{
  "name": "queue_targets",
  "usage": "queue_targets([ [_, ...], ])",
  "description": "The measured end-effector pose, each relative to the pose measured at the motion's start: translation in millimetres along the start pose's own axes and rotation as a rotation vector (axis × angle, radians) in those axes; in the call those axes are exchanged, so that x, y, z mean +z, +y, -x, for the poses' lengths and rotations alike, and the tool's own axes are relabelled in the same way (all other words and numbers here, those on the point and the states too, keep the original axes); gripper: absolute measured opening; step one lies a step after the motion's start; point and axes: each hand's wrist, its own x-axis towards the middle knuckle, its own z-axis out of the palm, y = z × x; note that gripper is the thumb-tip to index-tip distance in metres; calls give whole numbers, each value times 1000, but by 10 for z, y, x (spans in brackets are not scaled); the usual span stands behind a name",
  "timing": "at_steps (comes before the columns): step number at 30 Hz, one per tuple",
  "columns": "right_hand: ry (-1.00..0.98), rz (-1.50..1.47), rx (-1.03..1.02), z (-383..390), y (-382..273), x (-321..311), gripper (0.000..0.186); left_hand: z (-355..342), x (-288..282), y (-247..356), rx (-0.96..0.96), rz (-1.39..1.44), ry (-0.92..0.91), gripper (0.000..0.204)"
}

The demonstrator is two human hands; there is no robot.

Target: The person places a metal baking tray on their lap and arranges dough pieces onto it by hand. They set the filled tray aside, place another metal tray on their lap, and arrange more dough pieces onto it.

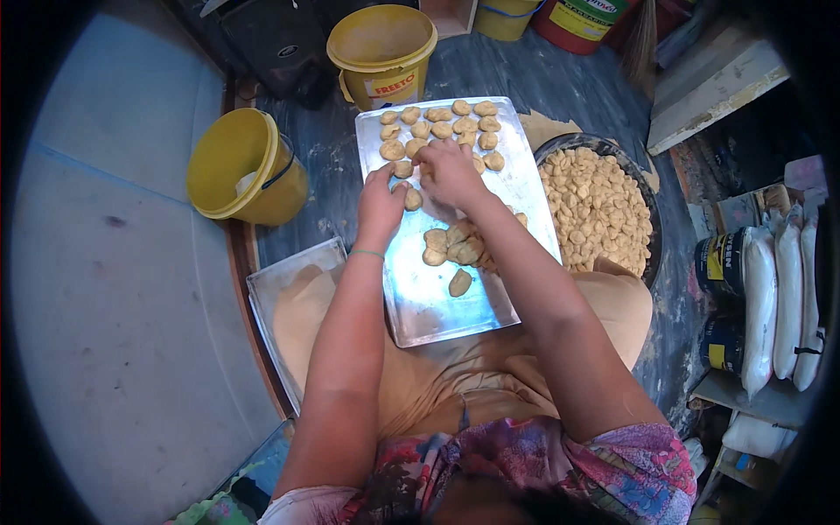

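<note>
From my end, I see both forearms reaching forward from the lower edge over a shallow rectangular silver metal tray [420, 325]. The left hand [378, 203] points away from the body, its fingers just beside two small rounded tan dough pieces [412, 199]; its grip looks narrow, though I cannot tell whether it holds one. The right hand [451, 175] is bent inward, knuckles up, fingertips pointing left near the other hand; its underside is hidden, so I cannot tell what it holds.

More dough pieces sit in loose rows on the tray's far part, and a heap of them lies nearer, partly under the right forearm. I read open metal along the tray's near end and down its right side. Its far left corner stands near an upright yellow plastic bucket [385, 86]. Beyond the right edge, a round black basin [658, 234] heaped with tan pieces limits sideways room; on the left, dark streaked floor [319, 149] separates the tray from another yellow bucket [282, 194].
</note>
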Motion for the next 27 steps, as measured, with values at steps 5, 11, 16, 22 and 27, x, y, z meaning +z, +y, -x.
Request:
queue_targets([
  [5,-4,-197,38,295,-54,205,29,-20,-70,116,-192,130,-70,31],
  [11,-24,-406,333,454,69,61,24,14,-50,-33,-159,129,-79,21],
  [16,-1,-531,421,472,90,16,25,22,-43,-37,-85,6,-82,24],
  [22,69,-336,89,488,51,69,28,166,-46,247,99,11,-247,26],
  [27,73,-551,355,488,35,-168,20,196,58,187,171,-160,-129,16],
])
